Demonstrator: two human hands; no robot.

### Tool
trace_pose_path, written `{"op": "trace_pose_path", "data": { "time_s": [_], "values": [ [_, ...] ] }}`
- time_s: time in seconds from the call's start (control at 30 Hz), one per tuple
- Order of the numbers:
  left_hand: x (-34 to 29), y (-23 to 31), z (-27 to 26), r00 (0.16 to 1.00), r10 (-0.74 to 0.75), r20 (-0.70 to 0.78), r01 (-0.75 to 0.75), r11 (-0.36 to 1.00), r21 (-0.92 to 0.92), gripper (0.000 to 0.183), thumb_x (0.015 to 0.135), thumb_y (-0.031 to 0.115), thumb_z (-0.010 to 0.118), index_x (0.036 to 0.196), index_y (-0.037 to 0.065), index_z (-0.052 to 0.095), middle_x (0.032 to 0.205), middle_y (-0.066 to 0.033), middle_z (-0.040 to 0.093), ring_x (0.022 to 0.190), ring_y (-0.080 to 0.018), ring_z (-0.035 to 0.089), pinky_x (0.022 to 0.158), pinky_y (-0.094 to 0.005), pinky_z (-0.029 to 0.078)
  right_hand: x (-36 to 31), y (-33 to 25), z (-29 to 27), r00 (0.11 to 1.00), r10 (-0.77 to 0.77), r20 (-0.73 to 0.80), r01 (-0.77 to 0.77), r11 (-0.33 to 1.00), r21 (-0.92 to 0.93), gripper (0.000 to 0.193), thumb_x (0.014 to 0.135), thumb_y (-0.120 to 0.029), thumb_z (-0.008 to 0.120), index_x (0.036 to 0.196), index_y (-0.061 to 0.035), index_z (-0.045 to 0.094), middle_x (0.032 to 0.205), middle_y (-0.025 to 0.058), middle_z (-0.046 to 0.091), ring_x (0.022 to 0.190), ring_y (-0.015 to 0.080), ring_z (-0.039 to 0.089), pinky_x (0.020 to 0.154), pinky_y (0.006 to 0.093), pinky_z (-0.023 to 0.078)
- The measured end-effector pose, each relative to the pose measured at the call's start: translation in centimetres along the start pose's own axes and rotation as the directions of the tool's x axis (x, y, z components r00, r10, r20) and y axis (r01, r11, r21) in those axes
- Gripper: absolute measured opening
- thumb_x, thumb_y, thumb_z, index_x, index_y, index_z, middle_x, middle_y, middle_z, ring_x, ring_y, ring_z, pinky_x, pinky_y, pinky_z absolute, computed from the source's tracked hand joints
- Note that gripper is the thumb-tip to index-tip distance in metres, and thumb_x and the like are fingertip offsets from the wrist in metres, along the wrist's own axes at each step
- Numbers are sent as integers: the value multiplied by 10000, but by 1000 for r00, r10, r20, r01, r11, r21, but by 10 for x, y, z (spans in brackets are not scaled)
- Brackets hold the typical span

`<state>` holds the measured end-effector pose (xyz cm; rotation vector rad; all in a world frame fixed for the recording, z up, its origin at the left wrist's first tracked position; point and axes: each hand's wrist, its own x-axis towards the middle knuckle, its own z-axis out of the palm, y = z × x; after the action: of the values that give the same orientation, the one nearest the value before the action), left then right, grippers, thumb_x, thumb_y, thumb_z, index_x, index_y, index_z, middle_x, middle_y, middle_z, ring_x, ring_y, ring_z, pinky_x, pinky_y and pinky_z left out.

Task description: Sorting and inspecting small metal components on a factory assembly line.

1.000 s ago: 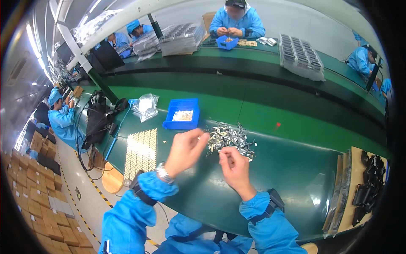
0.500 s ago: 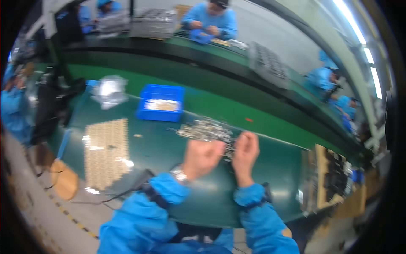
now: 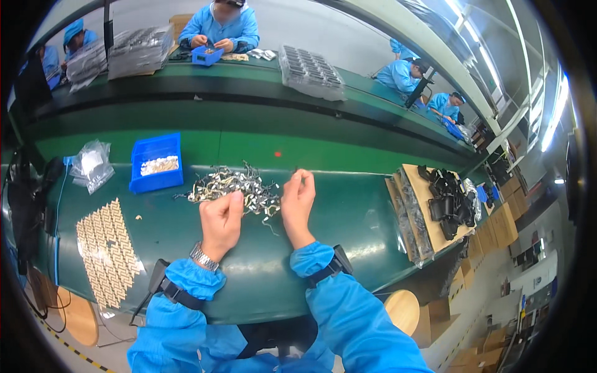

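A loose pile of small black and silver parts with short wires (image 3: pixel 239 186) lies on the green tabletop. My left hand (image 3: pixel 220 225), with a metal watch at the wrist, is closed at the near edge of that pile, thumb pressed against the bent index finger. Just right of the pile, my right hand (image 3: pixel 298 205) is raised with thumb and fingertips pinched together. What either hand holds, if anything, is too small or hidden to name. Left of the pile stands a blue bin (image 3: pixel 157 180) with small whitish pieces (image 3: pixel 160 165) inside.
A sheet of tan pieces (image 3: pixel 107 255) lies at the left, a clear plastic bag (image 3: pixel 92 163) behind it. On the right, black parts (image 3: pixel 444 202) rest on a cardboard sheet (image 3: pixel 423 177). Across the green belt (image 3: pixel 249 146), a person in blue (image 3: pixel 221 28) works at another bench.
The view has swung right, so the bench and pile appear farther left, and the blur is gone. My hands are slightly farther apart, both still closed.
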<state>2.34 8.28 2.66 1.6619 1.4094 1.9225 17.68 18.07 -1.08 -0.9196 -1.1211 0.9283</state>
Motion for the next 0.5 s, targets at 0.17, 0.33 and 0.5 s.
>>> {"op": "trace_pose_path", "data": {
  "time_s": [0.17, 0.33, 0.5],
  "values": [
    [2, 12, 13, 995, -77, 65, 75, 997, 34, 524, 1054, 235, 505, 589, -5, 521, 507, -38, 478, 478, -107, 433, 474, -315, 315, 8, 0, -5, 998, -62, 10, 62, 996, -60, 161, 1075, -224, 503, 1085, -64, 516, 695, -29, 515, 580, 29, 428, 500, 221, 327],
    [0, 6, -6, 992, -90, 90, 82, 992, 94, 461, 1026, 194, 547, 610, -6, 553, 508, -36, 494, 457, -102, 446, 463, -307, 331, 0, -9, 18, 996, -48, 78, 56, 992, -111, 147, 1060, -182, 520, 1062, -35, 523, 667, 10, 548, 603, 59, 494, 538, 265, 404],
    [3, 7, 5, 990, -121, 75, 115, 990, 86, 464, 1025, 198, 548, 609, -6, 558, 500, -41, 490, 451, -105, 444, 459, -308, 326, 14, -4, 7, 983, -2, 185, 26, 991, -128, 135, 1057, -173, 520, 1061, -38, 523, 673, 9, 556, 605, 54, 498, 543, 257, 418]
  ]
}}
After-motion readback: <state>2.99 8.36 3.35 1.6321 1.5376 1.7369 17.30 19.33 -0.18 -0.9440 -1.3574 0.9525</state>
